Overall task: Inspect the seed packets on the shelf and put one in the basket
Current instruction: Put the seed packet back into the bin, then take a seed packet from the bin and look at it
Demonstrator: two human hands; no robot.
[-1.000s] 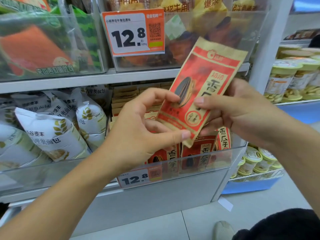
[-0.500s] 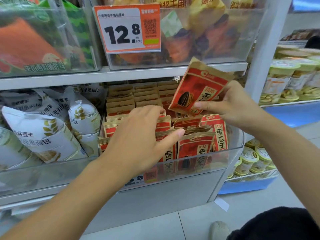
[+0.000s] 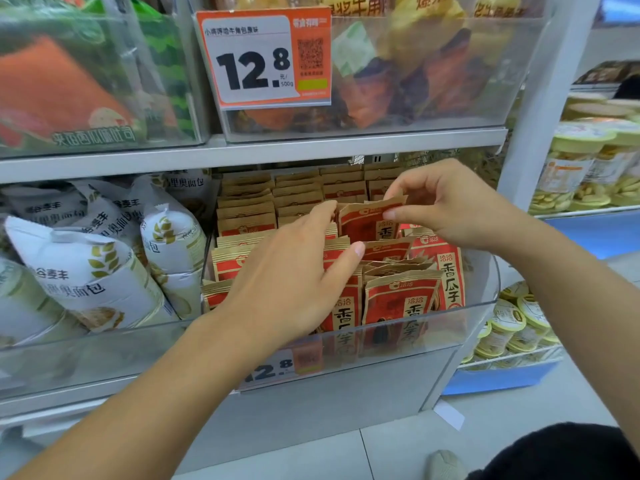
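A clear plastic bin [image 3: 478, 306] on the lower shelf holds several red and tan seed packets [image 3: 398, 303] standing in rows. My right hand [image 3: 446, 206] pinches the top of one red seed packet [image 3: 363, 225], which sits low among the other packets at the middle of the bin. My left hand [image 3: 291, 278] is spread over the packets to its left, fingers straight, fingertips touching the packet tops beside the held one. No basket is in view.
White bread bags [image 3: 86, 271] fill the bin to the left. An upper shelf [image 3: 311, 150] with a 12.8 price tag [image 3: 263, 60] hangs close above the hands. Jars of snacks [image 3: 581, 168] stand on shelves at right. Floor tiles lie below.
My right hand has brought the packet down from in front of the upper shelf into the bin. My left hand let go of it and moved onto the packet rows.
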